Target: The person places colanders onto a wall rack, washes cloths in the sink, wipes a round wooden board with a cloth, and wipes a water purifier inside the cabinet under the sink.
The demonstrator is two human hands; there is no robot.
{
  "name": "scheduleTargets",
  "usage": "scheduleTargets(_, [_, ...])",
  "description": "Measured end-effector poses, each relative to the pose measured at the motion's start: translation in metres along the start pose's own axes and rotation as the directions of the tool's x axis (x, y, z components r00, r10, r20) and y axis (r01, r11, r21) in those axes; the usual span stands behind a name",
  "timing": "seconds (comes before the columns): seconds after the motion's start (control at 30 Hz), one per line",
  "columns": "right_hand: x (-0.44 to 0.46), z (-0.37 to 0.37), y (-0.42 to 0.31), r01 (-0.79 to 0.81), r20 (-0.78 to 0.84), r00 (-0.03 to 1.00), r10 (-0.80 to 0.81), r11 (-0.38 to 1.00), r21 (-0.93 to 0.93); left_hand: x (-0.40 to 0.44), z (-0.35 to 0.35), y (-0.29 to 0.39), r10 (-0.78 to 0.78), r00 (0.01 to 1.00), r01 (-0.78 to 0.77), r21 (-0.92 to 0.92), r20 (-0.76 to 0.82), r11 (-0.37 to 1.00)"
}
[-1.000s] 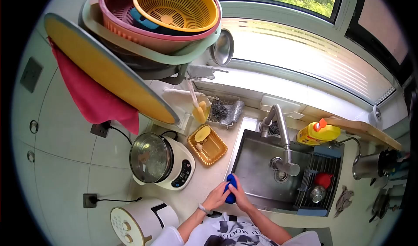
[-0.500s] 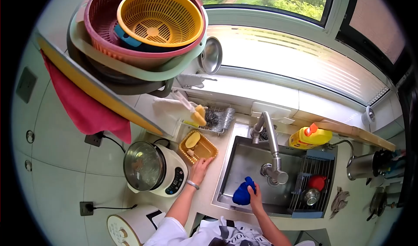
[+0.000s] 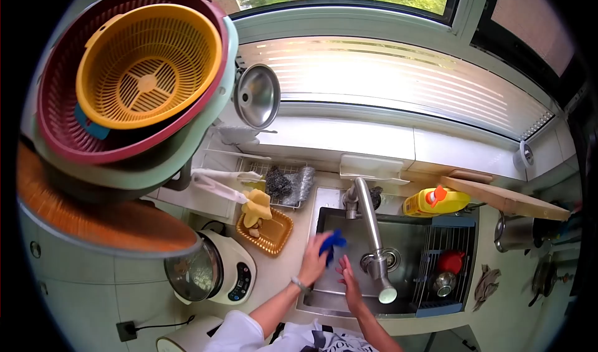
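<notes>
Over the left part of the steel sink [image 3: 324, 298], my left hand [image 3: 313, 257] has its fingers closed on a dark blue cloth [image 3: 333, 245]. Just to its right, my right hand [image 3: 350, 281] is open, fingers apart, with nothing in it. The curved faucet [image 3: 369, 221] reaches over the sink beside my right hand. A gold tray [image 3: 278, 234] stands on the counter left of the sink, with a yellow piece [image 3: 251, 217] and small light brown bits at its left side.
Stacked colanders [image 3: 149, 65] hang at the upper left. A glass-lidded cooker [image 3: 235, 271] stands left of the tray. Behind the sink is a yellow bottle [image 3: 436, 201]. A rack [image 3: 424, 271] in the sink's right side holds a red item [image 3: 450, 262] and a metal cup [image 3: 444, 283].
The blue cloth has passed from my right hand to my left. My left hand has left the gold tray and moved over the sink. My right hand has opened. The view has shifted.
</notes>
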State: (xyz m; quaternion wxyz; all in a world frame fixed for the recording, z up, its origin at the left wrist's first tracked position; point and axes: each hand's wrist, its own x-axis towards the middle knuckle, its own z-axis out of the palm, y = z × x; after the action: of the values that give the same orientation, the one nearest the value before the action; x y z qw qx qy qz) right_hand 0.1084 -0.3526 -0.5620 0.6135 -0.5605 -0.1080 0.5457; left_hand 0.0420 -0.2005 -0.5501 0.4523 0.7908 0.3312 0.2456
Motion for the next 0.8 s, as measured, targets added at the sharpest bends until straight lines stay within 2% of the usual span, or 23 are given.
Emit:
scheduleTargets(0.07, [0.000,-0.014,-0.001,-0.071,-0.015,0.997,0.070,0.996,-0.055,0.060,0.001,-0.002,0.025,0.991,-0.007,0.140,-0.130,0.990])
scheduleTargets(0.1, [0.000,-0.020,0.000,-0.074,-0.022,0.997,0.073,0.996,-0.056,0.092,0.002,0.000,0.126,0.981,-0.080,0.280,-0.149,0.957])
scheduleTargets(0.17, [-0.003,-0.029,0.003,-0.169,0.042,0.984,0.172,0.984,-0.056,0.140,0.018,-0.028,0.257,0.966,-0.210,0.585,0.003,0.783])
scheduleTargets(0.23, [-0.005,-0.031,0.003,-0.169,0.022,0.985,0.171,0.984,-0.063,0.149,0.035,-0.078,0.106,0.938,-0.322,0.718,0.330,0.617])
scheduleTargets(0.3, [-0.011,-0.033,-0.011,-0.176,0.046,0.982,0.184,0.975,-0.137,0.148,0.039,-0.083,0.155,0.944,-0.319,0.685,0.292,0.655])
scheduleTargets(0.4, [-0.015,-0.057,0.025,-0.147,0.053,0.988,0.147,0.989,-0.008,0.110,0.024,-0.079,0.133,0.942,-0.311,0.651,0.308,0.693])
scheduleTargets(0.47, [-0.019,-0.060,0.026,-0.039,0.043,0.998,0.036,0.997,0.069,0.071,0.011,-0.070,0.116,0.944,-0.296,0.636,0.310,0.712])
scheduleTargets(0.5, [-0.028,-0.061,0.021,-0.068,0.008,0.998,0.068,0.998,0.007,0.047,0.009,-0.085,0.132,0.932,-0.328,0.629,0.338,0.705])
scheduleTargets(0.57, [-0.038,-0.070,0.022,-0.096,-0.057,0.994,0.092,0.993,-0.071,-0.011,-0.001,-0.072,0.103,0.920,-0.336,0.625,0.379,0.704])
scheduleTargets(0.6, [-0.047,-0.072,0.022,-0.077,-0.128,0.989,0.070,0.996,-0.050,-0.039,-0.006,-0.064,0.066,0.923,-0.299,0.601,0.378,0.741])
scheduleTargets(0.7, [-0.076,-0.087,0.015,-0.071,-0.203,0.977,0.063,0.997,-0.030,-0.124,-0.026,-0.044,-0.013,0.943,-0.158,0.483,0.332,0.861])
scheduleTargets(0.8, [-0.111,-0.103,0.015,-0.096,-0.305,0.949,0.084,0.995,-0.024,-0.209,-0.048,-0.035,-0.145,0.948,-0.002,0.462,0.284,0.887])
